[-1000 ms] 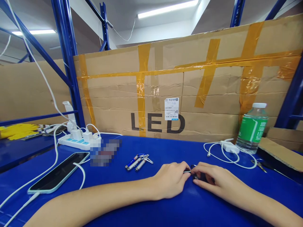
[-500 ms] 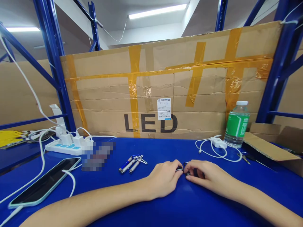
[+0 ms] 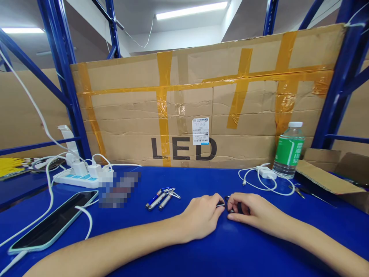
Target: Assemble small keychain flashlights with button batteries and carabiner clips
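Observation:
My left hand [image 3: 201, 215] is closed, its fingertips pinching a small dark piece with a silvery edge [image 3: 220, 205]. Most of that piece is hidden behind the fingers. Just to its right, my right hand [image 3: 255, 211] has its fingers curled and the thumb below them. Dark bits show at its fingertips, too small and covered to name. A narrow gap separates the two hands, both low over the blue tabletop [image 3: 184, 261]. Left of them lie three small pen-shaped metal pieces, one a blue one [image 3: 154, 197] and two silver ones [image 3: 165, 201], with clips at their far ends.
On the left are a phone [image 3: 54, 221] with a white cable and a white power strip [image 3: 76, 180] with plugs. At the right stand a water bottle [image 3: 289, 152], a coiled white cable [image 3: 269, 188] and an open carton [image 3: 328, 177]. A large cardboard sheet [image 3: 129, 115] closes the back.
The gap between my fingertips looks very slightly wider, with the right hand a little further right. The view has shifted slightly; the objects on the table stay in place.

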Motion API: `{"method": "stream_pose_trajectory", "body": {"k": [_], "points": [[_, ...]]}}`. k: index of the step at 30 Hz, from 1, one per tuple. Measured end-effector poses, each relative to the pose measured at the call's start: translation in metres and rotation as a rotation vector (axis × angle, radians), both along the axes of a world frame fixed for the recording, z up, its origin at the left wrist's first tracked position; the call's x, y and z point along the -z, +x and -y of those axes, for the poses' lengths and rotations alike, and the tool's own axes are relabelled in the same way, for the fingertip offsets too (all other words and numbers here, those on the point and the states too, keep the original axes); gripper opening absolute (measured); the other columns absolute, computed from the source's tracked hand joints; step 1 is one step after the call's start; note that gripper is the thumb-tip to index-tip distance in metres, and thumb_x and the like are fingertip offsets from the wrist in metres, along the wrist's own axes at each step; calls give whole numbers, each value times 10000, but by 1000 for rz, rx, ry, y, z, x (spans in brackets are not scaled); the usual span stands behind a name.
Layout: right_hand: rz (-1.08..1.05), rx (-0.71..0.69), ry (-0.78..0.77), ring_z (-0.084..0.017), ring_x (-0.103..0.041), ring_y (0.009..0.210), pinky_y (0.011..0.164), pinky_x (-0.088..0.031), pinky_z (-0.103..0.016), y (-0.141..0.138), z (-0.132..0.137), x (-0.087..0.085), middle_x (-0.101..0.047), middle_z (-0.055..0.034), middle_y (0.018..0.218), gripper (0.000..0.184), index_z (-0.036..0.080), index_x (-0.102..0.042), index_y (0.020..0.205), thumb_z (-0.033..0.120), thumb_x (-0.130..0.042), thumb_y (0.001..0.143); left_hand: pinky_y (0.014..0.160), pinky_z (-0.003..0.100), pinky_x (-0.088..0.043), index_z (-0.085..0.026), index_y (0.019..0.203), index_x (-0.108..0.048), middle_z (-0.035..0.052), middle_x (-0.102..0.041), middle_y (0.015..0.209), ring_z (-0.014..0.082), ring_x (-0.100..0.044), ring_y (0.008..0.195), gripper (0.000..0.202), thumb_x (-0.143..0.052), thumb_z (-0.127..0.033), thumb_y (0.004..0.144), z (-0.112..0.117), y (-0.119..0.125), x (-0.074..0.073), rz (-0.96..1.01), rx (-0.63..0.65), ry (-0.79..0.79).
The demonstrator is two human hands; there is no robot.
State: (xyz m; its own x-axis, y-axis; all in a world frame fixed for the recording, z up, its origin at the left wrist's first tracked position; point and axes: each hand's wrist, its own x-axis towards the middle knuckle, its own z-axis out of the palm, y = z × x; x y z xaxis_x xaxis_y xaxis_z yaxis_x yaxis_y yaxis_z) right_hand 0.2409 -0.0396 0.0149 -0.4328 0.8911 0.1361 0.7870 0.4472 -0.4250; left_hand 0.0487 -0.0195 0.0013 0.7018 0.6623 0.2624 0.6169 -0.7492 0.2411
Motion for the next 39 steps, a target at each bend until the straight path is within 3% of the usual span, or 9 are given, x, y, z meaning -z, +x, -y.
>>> {"method": "stream_pose_trajectory", "body": {"k": [14,28,39], "points": [[5,9,23,-113,-518,555,499,-365,-207,3,-5,8,-589,6,672,177,208,-565,837,370,-497,819,757,346,-482,-201,1070,-453,54,-612,981,213,-597,885,236,-290,-292,925,2,-2,-4,-26,-2,-22],[11,4,59,-109,-533,529,514,-423,-231,5,-10,17,-605,-31,863,255,244,-601,994,381,-445,847,776,346,-478,-189,1064,-455,61,-606,1002,212,-589,891,252,-276,-306,930,4,-3,-7,-39,-9,-29],[22,23,110,-104,-544,555,537,-417,-221,1,-1,10,-609,-8,907,266,298,-598,1063,314,-429,858,764,345,-477,-201,1051,-461,59,-606,984,210,-591,875,242,-277,-299,928,5,-2,-7,-23,-14,-33]]}}
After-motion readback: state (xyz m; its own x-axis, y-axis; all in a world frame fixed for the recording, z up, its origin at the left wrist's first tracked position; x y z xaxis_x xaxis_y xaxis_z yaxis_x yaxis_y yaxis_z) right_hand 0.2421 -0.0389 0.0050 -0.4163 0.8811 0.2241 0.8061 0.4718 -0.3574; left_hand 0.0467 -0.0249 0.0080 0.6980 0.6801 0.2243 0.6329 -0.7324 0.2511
